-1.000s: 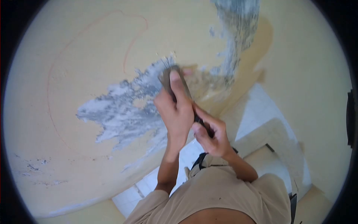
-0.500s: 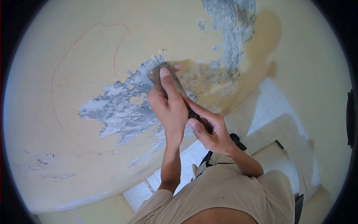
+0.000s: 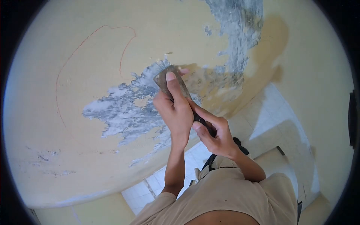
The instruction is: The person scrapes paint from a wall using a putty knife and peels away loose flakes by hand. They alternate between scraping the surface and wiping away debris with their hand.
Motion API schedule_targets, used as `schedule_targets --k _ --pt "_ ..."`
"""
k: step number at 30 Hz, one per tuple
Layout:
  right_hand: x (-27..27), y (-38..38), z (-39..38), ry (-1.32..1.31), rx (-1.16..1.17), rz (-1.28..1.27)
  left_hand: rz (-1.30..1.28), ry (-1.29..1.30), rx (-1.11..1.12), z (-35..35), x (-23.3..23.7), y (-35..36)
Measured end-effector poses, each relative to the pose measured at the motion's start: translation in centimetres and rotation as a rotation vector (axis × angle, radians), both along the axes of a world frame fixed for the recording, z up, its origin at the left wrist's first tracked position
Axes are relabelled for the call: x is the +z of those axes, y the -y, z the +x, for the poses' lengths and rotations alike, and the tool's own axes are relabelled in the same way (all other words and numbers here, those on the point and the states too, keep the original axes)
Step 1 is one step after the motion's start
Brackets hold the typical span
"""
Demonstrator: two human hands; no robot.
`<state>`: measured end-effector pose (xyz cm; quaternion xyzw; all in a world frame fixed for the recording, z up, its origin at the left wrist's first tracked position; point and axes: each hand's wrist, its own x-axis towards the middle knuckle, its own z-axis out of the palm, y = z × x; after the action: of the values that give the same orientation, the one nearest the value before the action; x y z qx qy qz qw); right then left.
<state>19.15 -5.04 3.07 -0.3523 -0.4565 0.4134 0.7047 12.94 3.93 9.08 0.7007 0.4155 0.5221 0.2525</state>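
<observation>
A scraper with a flat, worn metal blade (image 3: 162, 79) and a dark handle is held in both hands against the wall (image 3: 93, 67). My left hand (image 3: 176, 112) is wrapped round the blade, its thumb lying along the upper face. Lower and to the right, my right hand (image 3: 217, 137) grips the dark handle. The blade's top edge meets the upper border of a grey, scraped patch (image 3: 123, 112), where yellowish paint gives way to rough grey surface. Small paint flakes show just above the blade.
A second grey patch (image 3: 240, 30) runs down from the top. A thin red line (image 3: 57, 86) curves on the wall at the left. Pale floor tiles (image 3: 270, 108) lie lower right, with a dark strip (image 3: 280, 150) there. Small dark marks (image 3: 43, 157) dot the lower left wall.
The wall, both hands and the scraper appear slightly farther right and lower in view. Both grips look the same, and the blade stays at the patch's upper border.
</observation>
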Motion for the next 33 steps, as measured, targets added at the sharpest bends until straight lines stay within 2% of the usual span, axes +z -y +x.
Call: schedule_targets --k 2,6,8,9,12,13,14,16,17,18,20,22,24,25,26,27,28,30,31,32,33 --pt "1.4 1.0 0.7 -0.11 0.158 -0.15 -0.226 0.029 -0.02 0.1 1.4 0.8" --pt "0.1 0.1 0.2 0.055 0.084 -0.124 -0.094 -0.013 0.027 -0.5 0.0 0.8" --pt "-1.1 -1.1 -0.5 0.185 -0.157 0.17 -0.049 -0.003 0.02 0.2 0.9 0.0" --pt "-0.3 -1.1 0.3 0.136 -0.049 0.073 -0.024 0.003 0.025 0.6 1.6 -0.1" --pt "2.5 -0.5 1.1 0.036 0.008 -0.012 -0.042 0.051 -0.004 1.0 2.9 0.5" --pt "2.6 0.5 1.1 0.012 0.108 -0.209 -0.093 0.044 0.016 0.7 2.0 0.9" --pt "2.0 0.2 0.9 0.034 0.098 -0.182 -0.14 0.042 0.029 0.7 1.1 0.8" --pt "1.0 -0.6 0.4 0.092 -0.076 0.095 -0.071 0.047 -0.013 0.9 0.8 0.3" --pt "0.7 0.6 0.7 0.016 0.028 -0.03 -0.107 0.049 -0.026 0.7 0.8 0.4" --pt "0.7 0.4 1.0 0.014 0.029 -0.039 -0.148 0.049 -0.032 0.6 0.9 0.5" --pt "0.5 0.6 0.8 0.116 0.065 -0.194 -0.127 -0.002 0.012 -0.2 -0.2 1.1" --pt "0.3 0.2 0.4 0.124 0.032 -0.108 -0.057 0.03 0.04 0.0 -0.1 0.8" --pt "-0.4 -0.8 -0.1 0.166 -0.125 0.15 -0.124 0.051 0.04 0.2 0.7 0.5" --pt "0.5 -0.9 0.8 0.189 -0.085 0.094 -0.053 0.015 0.025 0.7 2.0 0.4" --pt "2.3 -0.6 1.6 0.097 0.043 -0.136 0.017 -0.022 0.009 1.2 2.8 0.1" --pt "2.4 -0.7 1.5 0.06 0.028 -0.099 0.119 -0.02 0.006 1.7 2.9 -0.7" --pt "2.6 -0.7 1.4 0.026 0.012 -0.058 0.11 -0.025 0.019 1.0 2.3 0.1" --pt "1.4 -0.6 0.3 0.157 -0.099 0.101 -0.048 0.062 0.066 0.8 1.5 0.7" --pt "1.2 -1.0 0.3 0.093 -0.057 0.117 0.074 0.04 0.041 1.0 1.6 -0.1" --pt "0.7 -0.8 0.6 0.084 -0.055 0.106 0.063 0.031 0.043 0.7 1.4 -0.2" --pt "2.2 -0.6 1.4 0.035 0.035 -0.025 -0.018 0.03 0.018 0.9 2.5 -0.1"
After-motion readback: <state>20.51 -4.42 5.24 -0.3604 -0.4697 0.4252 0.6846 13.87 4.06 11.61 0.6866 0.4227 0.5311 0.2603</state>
